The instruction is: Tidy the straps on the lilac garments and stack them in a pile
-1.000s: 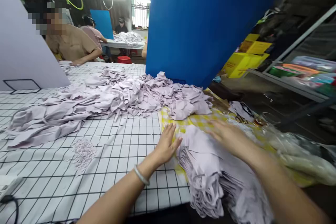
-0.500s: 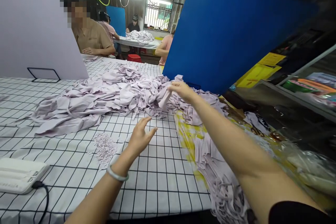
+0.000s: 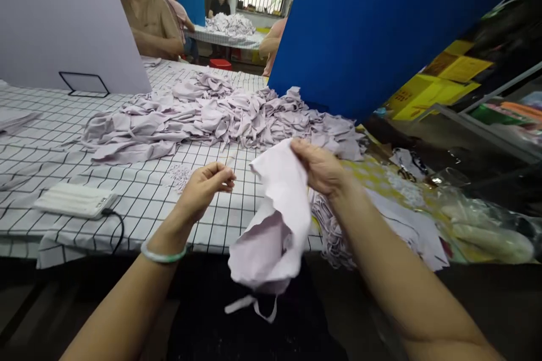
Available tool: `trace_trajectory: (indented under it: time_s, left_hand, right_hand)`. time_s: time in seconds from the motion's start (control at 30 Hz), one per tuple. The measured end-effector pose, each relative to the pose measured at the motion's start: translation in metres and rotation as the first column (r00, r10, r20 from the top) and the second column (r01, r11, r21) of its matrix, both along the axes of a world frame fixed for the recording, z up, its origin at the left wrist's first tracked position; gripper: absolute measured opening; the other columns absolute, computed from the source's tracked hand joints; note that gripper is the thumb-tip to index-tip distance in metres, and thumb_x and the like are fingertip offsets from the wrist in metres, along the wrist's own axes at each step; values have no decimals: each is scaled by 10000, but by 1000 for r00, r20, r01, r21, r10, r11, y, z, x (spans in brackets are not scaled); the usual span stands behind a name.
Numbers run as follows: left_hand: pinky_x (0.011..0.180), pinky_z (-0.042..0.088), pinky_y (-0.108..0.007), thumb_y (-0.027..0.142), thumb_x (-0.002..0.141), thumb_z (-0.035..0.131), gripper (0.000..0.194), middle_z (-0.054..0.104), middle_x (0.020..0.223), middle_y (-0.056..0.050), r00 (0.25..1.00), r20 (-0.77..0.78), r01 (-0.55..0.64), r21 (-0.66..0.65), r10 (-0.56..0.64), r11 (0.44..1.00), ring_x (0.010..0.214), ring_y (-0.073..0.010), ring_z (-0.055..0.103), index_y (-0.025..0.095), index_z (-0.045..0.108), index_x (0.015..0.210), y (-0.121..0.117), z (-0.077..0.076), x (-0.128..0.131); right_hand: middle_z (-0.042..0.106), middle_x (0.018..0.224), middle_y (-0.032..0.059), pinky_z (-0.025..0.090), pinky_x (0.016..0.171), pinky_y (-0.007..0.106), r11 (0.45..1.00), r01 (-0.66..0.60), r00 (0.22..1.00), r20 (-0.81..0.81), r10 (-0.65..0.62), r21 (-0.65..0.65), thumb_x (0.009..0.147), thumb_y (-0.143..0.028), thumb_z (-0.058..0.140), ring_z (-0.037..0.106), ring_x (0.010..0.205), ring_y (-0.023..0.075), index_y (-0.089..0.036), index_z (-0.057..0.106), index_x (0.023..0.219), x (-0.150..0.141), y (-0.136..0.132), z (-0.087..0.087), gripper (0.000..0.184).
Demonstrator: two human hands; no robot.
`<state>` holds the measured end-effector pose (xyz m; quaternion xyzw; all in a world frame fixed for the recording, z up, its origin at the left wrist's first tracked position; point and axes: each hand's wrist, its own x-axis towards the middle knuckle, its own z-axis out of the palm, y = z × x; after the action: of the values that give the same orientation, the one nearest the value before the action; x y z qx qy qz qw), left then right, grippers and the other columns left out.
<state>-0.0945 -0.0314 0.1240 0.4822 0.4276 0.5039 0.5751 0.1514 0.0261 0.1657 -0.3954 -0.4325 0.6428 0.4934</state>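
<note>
My right hand [image 3: 319, 166] pinches a pale lilac fabric piece [image 3: 288, 192] by its top edge. The fabric hangs down past the table's front edge, its lower part folded open, with a thin strip dangling below. To the left of it, my left hand [image 3: 207, 185] is closed, thumb against curled fingers, with nothing seen in it and apart from the fabric. A pale bracelet circles that wrist. Behind both hands spreads a heap of similar lilac fabric pieces [image 3: 212, 113]. Under my right forearm lies a bundle of lilac strips [image 3: 332, 237], partly hidden.
A white grid-patterned tablecloth [image 3: 212, 220] covers the table. Small scraps [image 3: 178, 176] lie near my left hand, and a white device with a cable [image 3: 76, 200] farther left. A blue panel [image 3: 359, 28] and a pale panel [image 3: 71, 17] stand behind. Co-workers sit beyond. Scissors [image 3: 409, 177] lie right.
My right hand has drawn a fabric piece from the heap toward me, over the table's front edge. My left hand has gone from open to closed. The view has tilted downward.
</note>
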Motion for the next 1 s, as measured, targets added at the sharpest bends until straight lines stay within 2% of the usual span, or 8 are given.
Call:
trace_trajectory:
  time_s: [0.1,0.23,0.33,0.4,0.47,0.6,0.87,1.0]
  left_hand:
    - [807,508,-327,522,791,720,367,659,918,-50,992,-83,-96,-17,95,995,855,-169,609,167,656,859,-6,-23,14]
    - [879,489,-346,505,892,611,351,630,1052,-77,963,-152,-182,243,222,953,974,-194,590,187,617,1039,-26,-5,44]
    - [895,503,-349,459,878,629,401,586,1152,-85,929,-135,-264,407,343,874,1034,-204,574,217,546,1186,-42,3,47]
    - [910,511,-369,392,791,721,531,580,1194,-85,917,-242,-216,364,316,906,1056,-219,578,230,520,1255,-50,-7,35]
    - [908,520,-390,346,763,728,483,626,1131,-80,920,-337,-135,205,200,969,1017,-224,612,207,574,1199,-56,-22,17]
    - [795,549,-322,350,829,670,288,679,992,-62,952,-248,-171,45,177,984,895,-184,654,174,650,1056,-72,-33,-13]
    - [801,560,-319,296,884,641,286,684,1027,-66,902,-262,-276,259,342,926,923,-185,654,185,653,1147,-83,-1,-28]
    - [1008,495,-439,144,904,563,283,651,1096,-68,672,-355,-320,653,650,687,1091,-228,611,226,615,1170,-109,-11,-15]
  right_hand:
    - [684,690,-44,524,548,218,995,68,995,-65,-73,-78,608,-410,899,613,611,122,-216,669,762,-15,-16,-46,337]
    - [731,912,-2,571,766,314,954,140,977,119,-176,264,840,-451,723,674,842,179,-278,726,926,-31,-63,-51,193]
    - [710,1151,54,527,961,447,761,-187,851,489,-189,621,935,-326,582,640,1089,261,-298,724,1087,-46,-95,-61,210]
    - [715,1123,94,541,930,489,597,-458,725,665,-177,659,936,-256,520,651,1052,290,-267,708,1114,-58,-108,-83,258]
    - [728,1033,115,570,853,489,512,-595,631,755,-180,619,938,-225,477,670,962,293,-238,690,1105,-71,-116,-109,271]
    - [724,998,113,595,773,412,471,-622,629,757,-175,625,980,-249,439,676,895,257,-214,626,1202,-89,-130,-132,292]
    - [674,854,88,574,685,382,484,-497,769,624,-138,720,908,-125,424,641,766,238,-195,651,1088,-118,-115,-129,298]
    - [651,1194,142,537,950,444,565,-352,810,546,-217,746,939,-156,443,625,1108,274,-208,548,1365,-127,-87,-119,442]
